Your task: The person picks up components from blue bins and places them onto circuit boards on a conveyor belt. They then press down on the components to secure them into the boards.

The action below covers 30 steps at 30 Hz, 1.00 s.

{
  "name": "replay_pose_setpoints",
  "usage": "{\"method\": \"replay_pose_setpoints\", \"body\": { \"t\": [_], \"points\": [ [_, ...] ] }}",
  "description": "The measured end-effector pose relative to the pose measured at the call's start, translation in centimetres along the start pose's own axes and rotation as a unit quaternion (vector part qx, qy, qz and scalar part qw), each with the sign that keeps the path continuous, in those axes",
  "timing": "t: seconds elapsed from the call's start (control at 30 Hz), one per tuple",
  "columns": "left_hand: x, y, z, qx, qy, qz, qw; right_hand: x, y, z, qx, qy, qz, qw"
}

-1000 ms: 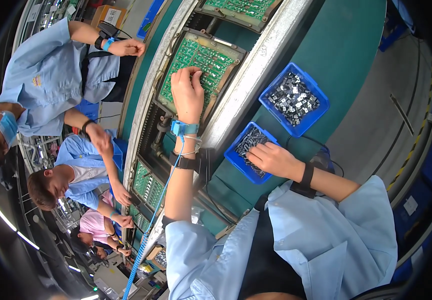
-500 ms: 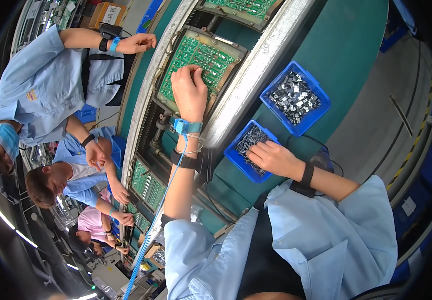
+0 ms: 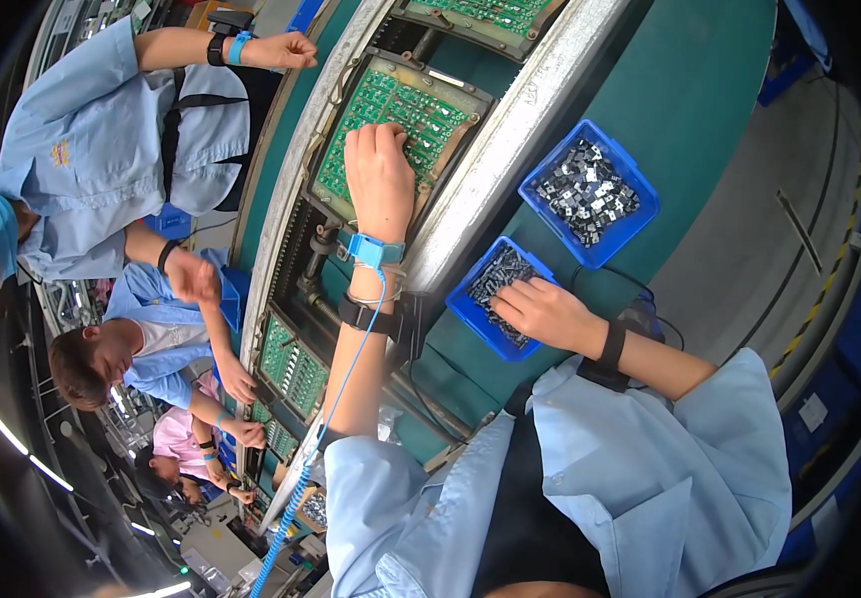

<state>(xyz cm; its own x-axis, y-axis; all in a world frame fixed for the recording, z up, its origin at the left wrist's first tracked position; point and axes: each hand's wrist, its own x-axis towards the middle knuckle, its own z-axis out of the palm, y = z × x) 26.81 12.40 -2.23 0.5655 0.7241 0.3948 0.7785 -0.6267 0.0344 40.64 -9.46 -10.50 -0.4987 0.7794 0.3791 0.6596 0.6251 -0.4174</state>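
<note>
My left hand (image 3: pixel 381 184) rests over a green circuit board (image 3: pixel 440 125) seated in a frame on the line. Its fingers are bent together toward the board, and their tips are hidden. A blue wrist strap (image 3: pixel 376 249) with a coiled cord circles this wrist. My right hand (image 3: pixel 553 314) reaches into the nearer blue bin (image 3: pixel 477 332), which holds many small dark grey parts. Its fingers are bunched at the parts; anything between them is too small to make out. Beyond it stands a second blue bin (image 3: pixel 626 237) with black and white small parts.
A pale metal rail (image 3: pixel 480 164) runs between the board and the bins. Further framed boards sit on the line, one at the top (image 3: pixel 485 14) and one lower left (image 3: pixel 291 367). Co-workers in blue (image 3: pixel 102 149) and pink (image 3: pixel 183 439) stand along the far side.
My left hand has turned slightly, its fingers drawn closer together over the board. My right hand stays in the nearer bin. The co-worker at upper left has shifted both arms.
</note>
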Motion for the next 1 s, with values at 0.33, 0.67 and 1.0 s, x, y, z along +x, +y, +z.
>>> {"method": "replay_pose_setpoints", "body": {
  "t": [0.33, 0.67, 1.0],
  "points": [
    [0.3, -0.3, -0.6, -0.034, -0.019, 0.002, 0.999, -0.2, 0.1, 0.1, 0.006, 0.002, 0.001, 1.0],
    [3.1, -0.3, -2.1, 0.019, -0.072, 0.045, 0.996, 0.7, 0.9, -1.2, 0.001, 0.021, -0.002, 1.0],
    [-3.1, -0.8, -6.7, 0.011, -0.018, -0.031, 0.999, 1.8, -5.3, -3.5, 0.05, 0.001, -0.035, 0.998]
  ]
}}
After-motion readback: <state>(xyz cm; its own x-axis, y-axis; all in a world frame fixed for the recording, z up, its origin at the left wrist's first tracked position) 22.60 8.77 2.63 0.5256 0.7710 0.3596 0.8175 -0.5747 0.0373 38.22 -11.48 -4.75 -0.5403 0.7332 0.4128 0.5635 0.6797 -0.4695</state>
